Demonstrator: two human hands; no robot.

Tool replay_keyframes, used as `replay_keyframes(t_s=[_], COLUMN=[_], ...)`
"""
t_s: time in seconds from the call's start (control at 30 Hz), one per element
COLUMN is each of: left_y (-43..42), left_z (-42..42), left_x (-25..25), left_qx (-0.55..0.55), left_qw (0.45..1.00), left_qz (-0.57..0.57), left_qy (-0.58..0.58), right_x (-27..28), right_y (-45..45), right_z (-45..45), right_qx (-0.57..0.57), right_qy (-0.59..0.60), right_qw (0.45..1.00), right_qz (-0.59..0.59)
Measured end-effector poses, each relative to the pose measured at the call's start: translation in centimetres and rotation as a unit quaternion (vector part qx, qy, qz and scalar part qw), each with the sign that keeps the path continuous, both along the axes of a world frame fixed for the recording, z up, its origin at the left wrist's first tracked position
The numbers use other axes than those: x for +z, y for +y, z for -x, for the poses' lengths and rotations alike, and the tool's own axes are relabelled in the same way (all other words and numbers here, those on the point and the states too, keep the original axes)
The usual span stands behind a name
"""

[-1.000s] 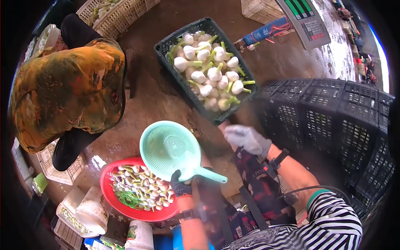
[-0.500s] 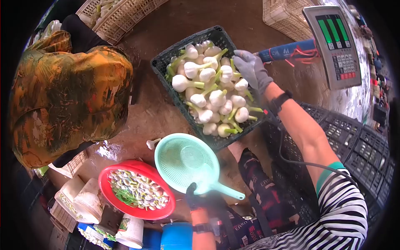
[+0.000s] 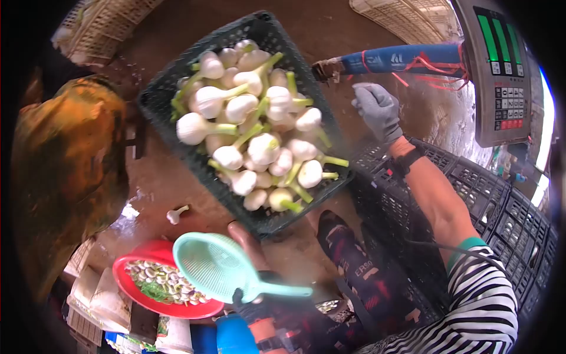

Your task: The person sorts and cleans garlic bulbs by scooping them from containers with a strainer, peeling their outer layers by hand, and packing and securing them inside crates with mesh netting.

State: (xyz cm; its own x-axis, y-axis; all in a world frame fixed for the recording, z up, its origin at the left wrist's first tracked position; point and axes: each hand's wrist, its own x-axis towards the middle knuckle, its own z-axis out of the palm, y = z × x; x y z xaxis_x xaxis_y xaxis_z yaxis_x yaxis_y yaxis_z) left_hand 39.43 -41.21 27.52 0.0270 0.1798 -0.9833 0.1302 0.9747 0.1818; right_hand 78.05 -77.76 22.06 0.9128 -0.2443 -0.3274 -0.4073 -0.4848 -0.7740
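Observation:
My left hand (image 3: 247,305), in a dark glove, grips the rim of a light green plastic strainer (image 3: 215,265) near its handle. The strainer has nothing in it and overlaps the edge of a red basin (image 3: 124,283) of small garlic pieces. My right hand (image 3: 377,109), in a grey glove, is raised to the right of a dark green crate (image 3: 177,153); its fingers are curled, and what they hold, if anything, I cannot make out. Large white garlic bulbs (image 3: 263,148) with green stems fill the crate.
A person in an orange patterned top (image 3: 71,171) bends at the left. Black crates (image 3: 477,189) stand at the right, below a scale display (image 3: 501,76) on a blue post (image 3: 389,59). One garlic bulb (image 3: 173,216) lies on the floor. Buckets (image 3: 174,334) stand at lower left.
My right hand has moved from the crate's edge to a spot apart from it, its fingers now curled. The view has shifted, and the crate looks larger. The strainer stays in my left hand.

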Motion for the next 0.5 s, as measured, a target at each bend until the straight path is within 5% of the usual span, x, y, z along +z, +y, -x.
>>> replay_keyframes(t_s=[0.07,0.13,0.17,0.2,0.23,0.27,0.33,0.37,0.5], left_y=[1.0,0.3,0.9,2.1,2.7,3.0,3.7,3.8,2.5], left_z=[1.4,-1.2,-1.2,0.2,-0.5,-1.0,-2.0,-2.6,-4.2], left_x=[-0.9,-1.0,-1.5,-2.2,-2.6,-3.4,-4.6,-5.4,-7.5], left_qx=[-0.018,-0.020,-0.041,0.081,0.049,0.009,-0.039,-0.062,-0.123], left_qw=[1.000,0.999,0.998,0.995,0.999,0.999,0.994,0.990,0.971], left_qz=[-0.009,-0.009,0.020,0.046,0.005,-0.045,-0.100,-0.121,-0.183], left_qy=[0.000,0.034,-0.053,-0.039,-0.020,0.004,0.029,0.044,0.088], right_x=[-4.9,-10.6,-13.1,-14.4,-15.1,-19.4,-19.8,-23.3,-26.1], right_y=[-6.6,-12.4,-14.3,-15.4,-14.9,-18.0,-17.4,-20.9,-23.9], right_z=[1.0,2.2,2.0,1.5,0.1,-0.4,-3.4,-4.8,-9.7], right_qx=[-0.108,-0.078,-0.055,0.025,0.033,0.060,0.065,0.115,0.155], right_qy=[0.140,0.138,0.136,0.127,0.152,0.037,0.096,-0.024,0.150], right_qw=[0.984,0.978,0.972,0.941,0.922,0.918,0.897,0.897,0.890], right_qz=[0.020,0.133,0.182,0.312,0.353,0.391,0.427,0.425,0.402])
